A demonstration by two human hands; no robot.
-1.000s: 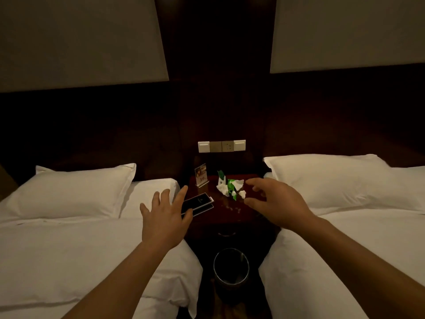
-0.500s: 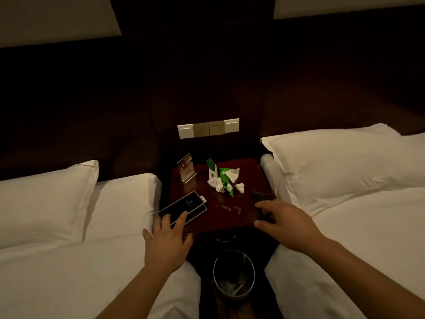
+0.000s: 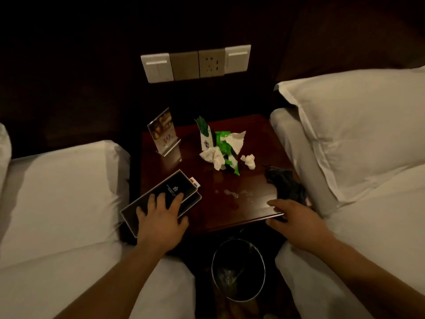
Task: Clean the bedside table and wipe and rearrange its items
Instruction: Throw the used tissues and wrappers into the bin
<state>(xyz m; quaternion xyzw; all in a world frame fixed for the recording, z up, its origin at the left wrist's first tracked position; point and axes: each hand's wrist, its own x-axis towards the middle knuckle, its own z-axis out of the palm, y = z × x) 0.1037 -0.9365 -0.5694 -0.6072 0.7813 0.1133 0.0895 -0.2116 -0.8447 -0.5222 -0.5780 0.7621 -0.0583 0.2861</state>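
Note:
The dark red bedside table (image 3: 257, 203) stands between two beds. My left hand (image 3: 159, 221) lies flat, fingers spread, on a black folder (image 3: 170, 192) at the table's front left corner. At the front right edge my right hand (image 3: 296, 219) hovers with fingers apart, just short of a dark cloth (image 3: 285, 180) on the right side. Crumpled white tissues (image 3: 215, 157) and torn green wrappers (image 3: 224, 143) are heaped mid-table. A clear sign holder (image 3: 162, 132) stands at the back left. Small wet spots (image 3: 236, 193) mark the front of the top.
A round waste bin (image 3: 238, 270) sits on the floor right below the table's front edge. White beds flank the table, with a pillow (image 3: 358, 125) on the right. A switch and socket panel (image 3: 195, 63) is on the dark wall behind.
The view has closed in on the table. My left hand has come down onto the black folder. My right hand drew back from the tissues toward the front right edge.

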